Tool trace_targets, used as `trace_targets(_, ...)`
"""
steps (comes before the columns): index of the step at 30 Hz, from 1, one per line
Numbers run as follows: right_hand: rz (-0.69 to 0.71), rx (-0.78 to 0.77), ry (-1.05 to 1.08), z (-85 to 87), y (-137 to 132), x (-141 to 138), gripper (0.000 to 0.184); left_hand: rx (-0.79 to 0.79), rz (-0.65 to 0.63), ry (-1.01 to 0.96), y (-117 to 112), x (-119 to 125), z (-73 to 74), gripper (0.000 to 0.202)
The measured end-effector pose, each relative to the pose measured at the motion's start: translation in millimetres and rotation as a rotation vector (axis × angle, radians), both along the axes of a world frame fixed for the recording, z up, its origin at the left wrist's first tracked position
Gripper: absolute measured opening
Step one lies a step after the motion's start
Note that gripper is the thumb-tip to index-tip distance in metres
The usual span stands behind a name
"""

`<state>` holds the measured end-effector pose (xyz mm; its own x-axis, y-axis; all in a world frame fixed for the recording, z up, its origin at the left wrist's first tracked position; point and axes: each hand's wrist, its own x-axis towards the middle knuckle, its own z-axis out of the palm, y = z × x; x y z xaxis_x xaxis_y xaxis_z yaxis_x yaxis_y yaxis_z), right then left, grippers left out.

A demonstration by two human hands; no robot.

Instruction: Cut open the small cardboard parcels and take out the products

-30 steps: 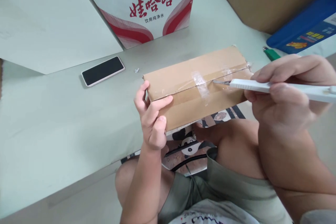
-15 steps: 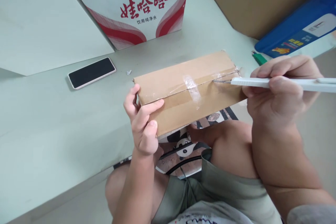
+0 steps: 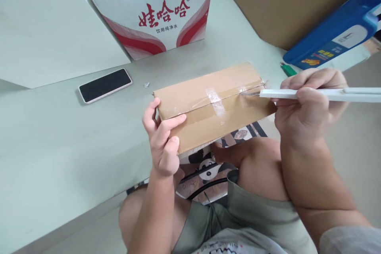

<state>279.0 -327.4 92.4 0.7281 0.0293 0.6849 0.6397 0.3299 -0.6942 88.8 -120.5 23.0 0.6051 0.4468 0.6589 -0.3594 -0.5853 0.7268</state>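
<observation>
A small brown cardboard box (image 3: 202, 119) is tilted over the table's front edge, its taped seam facing me. My left hand (image 3: 163, 139) grips the box's left end, fingers wrapped round the corner. In my right hand (image 3: 309, 103) is a white utility knife (image 3: 297, 94), held like a pen. Its thin blade tip meets the seam right of the middle, close to a strip of clear tape (image 3: 215, 102). Whether the blade has gone through the seam is too small to tell.
On the pale table (image 3: 74, 139) lie a phone (image 3: 105, 85) and a tiny white scrap (image 3: 147, 85). Behind stand a white-and-red carton (image 3: 166, 39) and a large brown carton (image 3: 268, 8). A blue bottle (image 3: 330, 27) and a green object (image 3: 288, 69) are at the right.
The view has shifted slightly. My right hand and the knife have moved a little left, with the blade tip still at the seam. The left hand keeps its grip on the box.
</observation>
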Motion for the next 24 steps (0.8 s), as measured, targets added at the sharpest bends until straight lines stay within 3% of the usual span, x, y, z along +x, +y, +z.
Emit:
trace_targets(12,-0.113,0.058,0.186,-0.3,2,5,0.019,-0.015,0.01,-0.001,-3,1,1.2,0.039)
trace_targets(18,-0.102,0.197,0.234,0.7,-1,4,0.023,0.007,0.022,-0.04,0,3,-0.9,0.04)
trace_targets(22,-0.233,0.401,0.412,-11.8,-12,22,0.027,0.009,0.074,-0.038,1,2,-3.6,0.038)
trace_targets(24,-0.331,0.344,0.5,-25.7,-16,36,0.032,-0.039,0.089,-0.03,2,2,-6.1,0.038)
